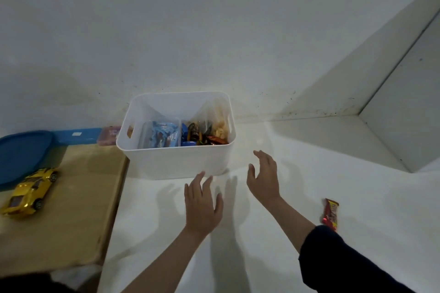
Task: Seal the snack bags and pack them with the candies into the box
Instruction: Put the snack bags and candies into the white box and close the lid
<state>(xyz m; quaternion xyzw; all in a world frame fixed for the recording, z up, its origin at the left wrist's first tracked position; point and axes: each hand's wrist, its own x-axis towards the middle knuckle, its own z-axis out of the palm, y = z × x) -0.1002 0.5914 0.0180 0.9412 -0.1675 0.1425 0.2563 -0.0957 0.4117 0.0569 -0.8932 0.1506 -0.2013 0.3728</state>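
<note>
A white plastic box (176,162) with cut-out handles stands on the white table against the wall. Inside it lie blue-wrapped snack packs (164,137), dark and orange candies (202,137) and a clear bag of pale snacks (220,129) at its right wall. My left hand (202,204) hovers open, fingers spread, just in front of the box's near wall. My right hand (264,178) is open too, beside the box's near right corner, holding nothing. A red candy bar (331,214) lies alone on the table to the right of my right forearm.
A cardboard sheet (71,209) covers the left side, with a yellow toy car (31,191) on it. A blue lid (21,152), a blue flat box (76,135) and a pink pack (108,135) sit behind it. A white block (392,107) rises at the right.
</note>
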